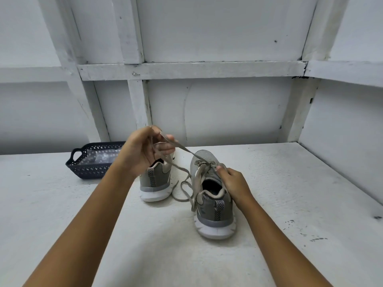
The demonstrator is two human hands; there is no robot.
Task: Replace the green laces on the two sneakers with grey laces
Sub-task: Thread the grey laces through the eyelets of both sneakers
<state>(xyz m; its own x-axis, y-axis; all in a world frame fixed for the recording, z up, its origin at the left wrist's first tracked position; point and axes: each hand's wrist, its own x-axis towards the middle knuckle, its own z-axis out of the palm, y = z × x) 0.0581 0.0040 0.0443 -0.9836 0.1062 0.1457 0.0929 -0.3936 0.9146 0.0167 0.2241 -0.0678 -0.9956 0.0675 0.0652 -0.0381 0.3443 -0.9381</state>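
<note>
Both hands are busy with the nearer sneaker at the centre of the frame. The left hand (148,151), raised just above centre, is closed around a grey lace (186,150) and draws it taut, up and to the left, from the front eyelets of the right sneaker (214,206). The right hand (233,183) grips that sneaker's upper at the eyelet row, thumb tip beside the lace, steadying it on the white surface (290,193). Slack lace loops on the surface between the two sneakers. No green lace shows, so this looks like threading the grey lace through this sneaker's lower eyelets. The next move likely calls for evening the ends, then feeding a tip through the next eyelet up. Both sneakers stand upright, heels toward the bottom of the frame and toes toward the top, long axes running bottom to top. The left sneaker (155,183) sits partly behind the left hand; whether it is laced cannot be told. A dark basket (83,170) stands at middle left.
</note>
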